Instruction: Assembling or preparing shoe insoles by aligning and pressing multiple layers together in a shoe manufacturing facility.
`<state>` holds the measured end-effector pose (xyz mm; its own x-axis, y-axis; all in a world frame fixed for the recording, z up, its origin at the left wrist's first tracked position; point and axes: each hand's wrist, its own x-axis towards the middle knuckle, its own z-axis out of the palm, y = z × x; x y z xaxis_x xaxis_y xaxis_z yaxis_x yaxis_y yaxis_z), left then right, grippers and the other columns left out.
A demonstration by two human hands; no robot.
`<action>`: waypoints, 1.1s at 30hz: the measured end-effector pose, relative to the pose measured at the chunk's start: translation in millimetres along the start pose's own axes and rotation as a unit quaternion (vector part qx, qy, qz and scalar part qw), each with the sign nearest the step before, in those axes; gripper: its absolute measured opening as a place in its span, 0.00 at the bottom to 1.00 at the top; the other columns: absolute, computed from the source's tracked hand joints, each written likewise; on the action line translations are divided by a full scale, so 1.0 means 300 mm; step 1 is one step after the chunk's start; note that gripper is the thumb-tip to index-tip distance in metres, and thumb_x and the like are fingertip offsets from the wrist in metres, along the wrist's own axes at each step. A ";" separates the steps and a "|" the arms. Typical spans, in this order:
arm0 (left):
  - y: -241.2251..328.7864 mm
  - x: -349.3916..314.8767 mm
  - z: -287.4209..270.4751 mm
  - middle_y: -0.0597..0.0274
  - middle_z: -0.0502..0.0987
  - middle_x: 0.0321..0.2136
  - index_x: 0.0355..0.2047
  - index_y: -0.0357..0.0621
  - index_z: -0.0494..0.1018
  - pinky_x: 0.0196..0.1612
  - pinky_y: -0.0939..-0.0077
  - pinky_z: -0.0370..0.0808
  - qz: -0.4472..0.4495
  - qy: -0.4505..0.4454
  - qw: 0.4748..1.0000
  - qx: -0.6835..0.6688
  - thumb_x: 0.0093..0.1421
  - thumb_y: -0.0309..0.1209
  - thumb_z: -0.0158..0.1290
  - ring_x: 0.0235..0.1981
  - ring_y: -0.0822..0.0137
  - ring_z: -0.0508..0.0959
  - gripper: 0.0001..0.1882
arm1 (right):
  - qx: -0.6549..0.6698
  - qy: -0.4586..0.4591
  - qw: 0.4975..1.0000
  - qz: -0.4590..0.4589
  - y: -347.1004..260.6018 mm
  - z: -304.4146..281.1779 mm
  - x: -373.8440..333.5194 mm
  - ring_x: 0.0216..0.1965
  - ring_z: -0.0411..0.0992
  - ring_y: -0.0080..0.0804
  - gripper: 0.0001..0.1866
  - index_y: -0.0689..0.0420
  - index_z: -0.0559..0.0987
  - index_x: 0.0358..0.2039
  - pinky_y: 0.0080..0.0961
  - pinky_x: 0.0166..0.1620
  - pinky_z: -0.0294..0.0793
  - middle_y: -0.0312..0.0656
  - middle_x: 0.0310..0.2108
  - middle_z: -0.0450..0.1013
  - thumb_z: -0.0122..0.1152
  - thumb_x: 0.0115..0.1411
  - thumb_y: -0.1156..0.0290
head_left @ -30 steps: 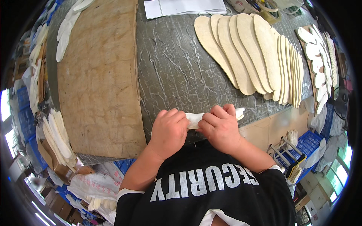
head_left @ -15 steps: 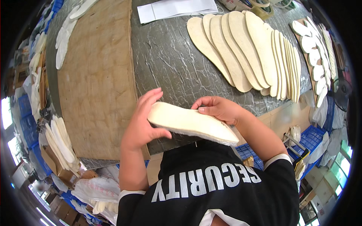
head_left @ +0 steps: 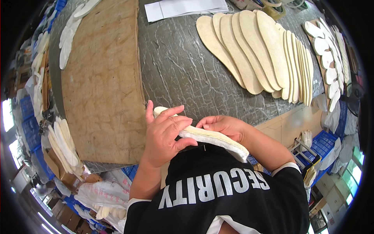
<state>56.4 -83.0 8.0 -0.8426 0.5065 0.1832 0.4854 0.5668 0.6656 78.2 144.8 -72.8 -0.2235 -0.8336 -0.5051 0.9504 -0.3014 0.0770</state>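
A shoe insole (head_left: 212, 137), cream on one face with white fluffy material along the other, is tilted almost edge-on between my hands. My left hand (head_left: 168, 130) is closed around its far-left half, with fingers over the top and the thumb by the near side. Fingers of my right hand (head_left: 225, 128) are bent and pressed at the insole's far edge, close to its middle. The insole's right end points down toward my chest. My left fingers hide part of its surface. Both hands are over the near edge of the dark table (head_left: 171, 70).
A fanned row of cream insoles (head_left: 249, 50) lies at the far right of the table. To the left is a brown board (head_left: 101, 82), with white insoles (head_left: 68, 41) beyond it. White paper sheets (head_left: 183, 8) and tape rolls (head_left: 274, 9) are at the back. A blue crate (head_left: 321, 144) stands lower right.
The insole has been turned from showing its broad cream face to nearly edge-on, baring more white fluff. My left hand has moved right and nearer, its fingers now folded over the insole.
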 end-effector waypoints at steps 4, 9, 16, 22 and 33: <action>-0.010 -0.006 0.015 0.69 0.79 0.27 0.28 0.48 0.77 0.64 0.42 0.41 0.003 -0.001 1.000 -0.022 0.46 0.44 0.62 0.42 0.63 0.78 0.15 | -0.029 0.006 0.999 -0.016 0.011 -0.004 -0.009 0.35 0.77 0.27 0.13 0.62 0.73 0.45 0.22 0.36 0.80 0.42 0.38 0.76 0.58 0.61 0.70; -0.017 -0.031 0.028 0.70 0.79 0.25 0.27 0.49 0.77 0.64 0.43 0.42 0.004 -0.008 0.999 -0.053 0.45 0.45 0.63 0.40 0.64 0.78 0.15 | -0.042 -0.016 0.999 -0.013 0.028 -0.021 -0.007 0.36 0.77 0.27 0.13 0.63 0.74 0.45 0.22 0.39 0.79 0.42 0.39 0.76 0.57 0.62 0.71; -0.037 -0.038 -0.013 0.73 0.78 0.22 0.26 0.51 0.78 0.64 0.45 0.43 -0.027 0.026 0.999 -0.015 0.41 0.44 0.66 0.43 0.64 0.76 0.15 | -0.032 -0.002 0.999 0.009 0.034 -0.029 -0.044 0.38 0.76 0.27 0.13 0.64 0.73 0.45 0.24 0.40 0.79 0.43 0.39 0.76 0.57 0.61 0.72; -0.069 -0.080 -0.002 0.73 0.79 0.22 0.26 0.50 0.78 0.64 0.50 0.47 -0.016 0.013 0.996 -0.085 0.40 0.42 0.67 0.40 0.64 0.77 0.15 | -0.032 -0.001 0.999 0.021 0.041 -0.038 -0.044 0.38 0.76 0.27 0.12 0.64 0.75 0.44 0.23 0.41 0.79 0.43 0.38 0.76 0.57 0.61 0.72; -0.117 -0.073 0.012 0.61 0.78 0.40 0.37 0.44 0.75 0.62 0.48 0.53 -0.044 0.042 0.998 0.006 0.57 0.54 0.50 0.47 0.56 0.73 0.25 | -0.859 0.235 0.368 -0.267 -0.064 0.110 -0.033 0.37 0.74 0.39 0.16 0.44 0.79 0.42 0.38 0.43 0.69 0.39 0.37 0.74 0.63 0.50 0.63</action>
<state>58.6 -111.7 -21.9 -0.8979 0.3994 0.1848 0.4117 0.6141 0.6733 55.0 143.5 -41.0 -0.7993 -0.5741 -0.1776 -0.3781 0.7102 -0.5939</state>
